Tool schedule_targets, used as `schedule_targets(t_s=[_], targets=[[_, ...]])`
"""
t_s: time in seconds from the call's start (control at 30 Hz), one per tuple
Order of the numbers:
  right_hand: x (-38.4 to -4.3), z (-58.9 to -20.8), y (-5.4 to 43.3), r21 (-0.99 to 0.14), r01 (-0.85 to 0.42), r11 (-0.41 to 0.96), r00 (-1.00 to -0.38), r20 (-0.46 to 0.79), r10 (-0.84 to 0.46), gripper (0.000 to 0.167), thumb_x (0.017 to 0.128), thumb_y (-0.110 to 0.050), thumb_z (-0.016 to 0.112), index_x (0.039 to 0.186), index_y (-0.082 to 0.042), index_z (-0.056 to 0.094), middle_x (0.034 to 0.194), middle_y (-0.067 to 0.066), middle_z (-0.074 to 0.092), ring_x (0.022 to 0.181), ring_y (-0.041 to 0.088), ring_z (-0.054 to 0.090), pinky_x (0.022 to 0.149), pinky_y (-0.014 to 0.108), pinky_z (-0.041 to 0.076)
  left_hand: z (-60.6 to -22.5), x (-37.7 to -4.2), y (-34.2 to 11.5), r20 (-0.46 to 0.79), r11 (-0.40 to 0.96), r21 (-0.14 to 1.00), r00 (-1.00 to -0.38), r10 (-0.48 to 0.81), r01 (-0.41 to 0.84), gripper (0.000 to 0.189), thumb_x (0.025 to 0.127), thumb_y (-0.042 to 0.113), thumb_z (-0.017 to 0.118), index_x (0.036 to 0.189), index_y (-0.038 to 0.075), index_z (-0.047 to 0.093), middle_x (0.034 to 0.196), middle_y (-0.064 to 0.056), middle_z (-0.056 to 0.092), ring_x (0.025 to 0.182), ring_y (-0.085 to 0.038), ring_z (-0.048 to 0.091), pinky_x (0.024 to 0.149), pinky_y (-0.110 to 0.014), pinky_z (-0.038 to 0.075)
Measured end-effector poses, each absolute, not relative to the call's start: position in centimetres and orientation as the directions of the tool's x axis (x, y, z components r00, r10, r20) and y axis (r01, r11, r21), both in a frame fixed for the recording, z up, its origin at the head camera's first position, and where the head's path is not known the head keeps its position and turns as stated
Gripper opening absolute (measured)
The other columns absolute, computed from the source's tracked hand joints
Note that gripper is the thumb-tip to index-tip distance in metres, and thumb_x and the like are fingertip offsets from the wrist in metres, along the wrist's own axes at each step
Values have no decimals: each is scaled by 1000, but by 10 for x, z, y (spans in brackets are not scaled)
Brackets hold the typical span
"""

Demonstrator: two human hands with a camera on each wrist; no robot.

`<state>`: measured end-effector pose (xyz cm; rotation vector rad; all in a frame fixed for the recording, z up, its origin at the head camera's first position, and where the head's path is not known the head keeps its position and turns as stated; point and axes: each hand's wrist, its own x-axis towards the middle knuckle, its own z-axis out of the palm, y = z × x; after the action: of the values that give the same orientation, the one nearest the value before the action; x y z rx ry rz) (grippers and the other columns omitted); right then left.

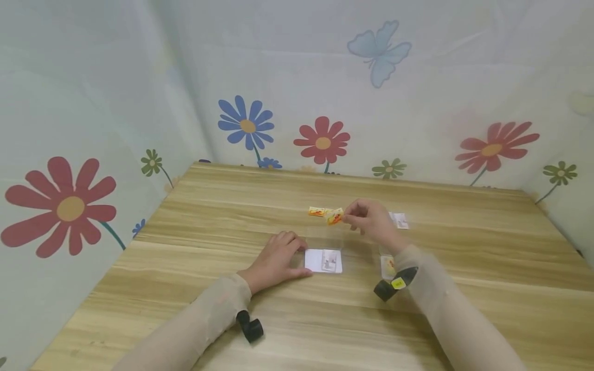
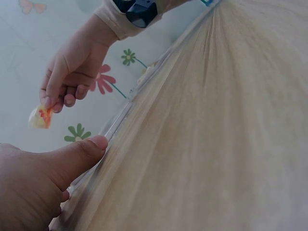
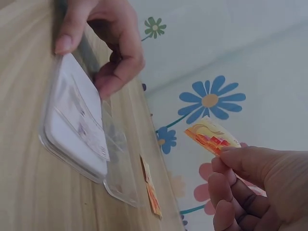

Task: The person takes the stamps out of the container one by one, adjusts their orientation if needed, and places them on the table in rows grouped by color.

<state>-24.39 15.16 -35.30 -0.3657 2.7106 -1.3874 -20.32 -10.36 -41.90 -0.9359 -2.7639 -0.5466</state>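
Observation:
My right hand (image 1: 373,222) pinches a small yellow-and-orange packet (image 3: 211,136) between thumb and fingers, up above the table. My left hand (image 1: 277,258) holds the left end of a shallow clear plastic case (image 3: 47,137), thumb at one corner and a finger at the other. The case lies flat with its transparent lid (image 3: 120,178) folded back. Inside are a white lining (image 1: 313,260) and a pale printed packet (image 1: 330,260) towards the right side. Behind the case, another yellow packet (image 1: 316,212) rests on the table, partly next to the raised one in the head view.
Right of the open case stands a second clear case (image 1: 386,268) with a yellow packet in it, partly covered by the right wrist. Pale packets (image 1: 400,221) lie beyond the right hand. The wooden table (image 1: 223,206) meets a flower-printed curtain (image 1: 287,67) at the back.

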Motion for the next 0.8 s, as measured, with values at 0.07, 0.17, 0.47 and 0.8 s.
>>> schedule_targets(t_s=[0.07,0.17,0.47,0.8], targets=[[-249,-353,153,-811,-157,563,-971,23,-238,15,90,-19,67,98,-7,63,95,22,66,73,19,60,60,30,50,-419,-203,-104,275,737,286,-789,550,613,53,74,48,77,110,12,63,106,-2,59,103,-21,52,94,-39,41],[-257,-354,156,-820,-120,560,-974,-11,-225,16,91,-20,66,99,-7,63,99,22,66,74,17,59,61,29,50,-419,-203,-104,273,737,284,-789,550,613,54,74,49,77,110,11,63,106,-2,59,102,-21,52,93,-38,41],[-272,-356,166,-846,-62,530,-981,-45,-187,20,92,-19,63,103,-3,61,109,20,68,77,16,60,65,29,51,-420,-205,-104,288,734,274,-781,553,621,53,74,49,77,110,11,63,104,-1,58,101,-20,52,92,-38,41],[-282,-361,172,-859,3,512,-996,-50,-78,23,93,-19,61,105,1,62,108,16,68,73,10,60,68,28,52,-421,-205,-104,293,730,285,-781,551,622,53,73,48,78,109,11,63,104,-1,59,102,-20,52,93,-38,41]])
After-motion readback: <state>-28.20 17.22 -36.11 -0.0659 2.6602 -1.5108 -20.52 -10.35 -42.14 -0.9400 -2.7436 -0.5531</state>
